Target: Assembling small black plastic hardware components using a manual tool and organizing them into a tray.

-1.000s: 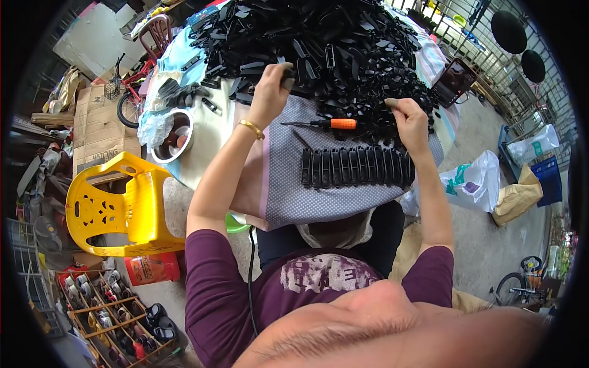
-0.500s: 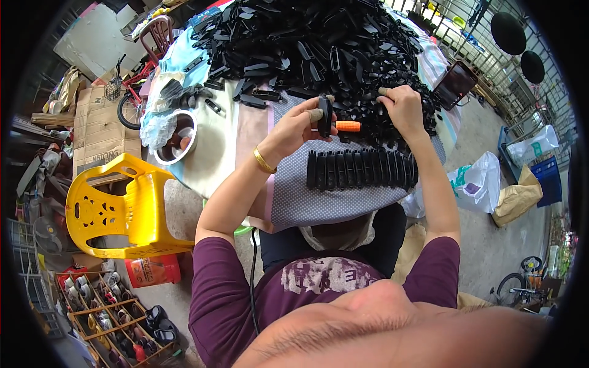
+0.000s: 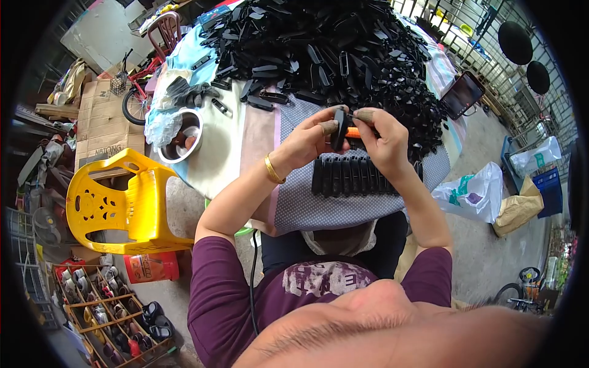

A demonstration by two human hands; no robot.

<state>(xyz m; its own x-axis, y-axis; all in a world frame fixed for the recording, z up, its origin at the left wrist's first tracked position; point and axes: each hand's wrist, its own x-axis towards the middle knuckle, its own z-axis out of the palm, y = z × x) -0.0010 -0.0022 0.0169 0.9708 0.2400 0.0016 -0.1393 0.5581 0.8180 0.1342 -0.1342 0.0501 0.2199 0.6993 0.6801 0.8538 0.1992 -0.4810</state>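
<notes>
Part (image 3: 339, 132), long and black, clamped upright in the left hand (image 3: 319, 136) above the dotted cloth (image 3: 300, 208), probably to offer its top to the right hand (image 3: 383, 136), right beside it; can't tell whether those fingers pinch anything. Below, a row of black parts (image 3: 345, 176) stands side by side, presumably for easy reach.

Yellow chair (image 3: 142, 211), grey floor (image 3: 475, 254), wooden shoe rack (image 3: 110, 316)

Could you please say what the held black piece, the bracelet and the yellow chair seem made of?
Held black piece: probably smooth plastic, given its soft sheen. Bracelet: apparently polished gold-coloured metal, given its bright glints. Yellow chair: likely glossy plastic, given its highlights and moulded cutouts.
</notes>
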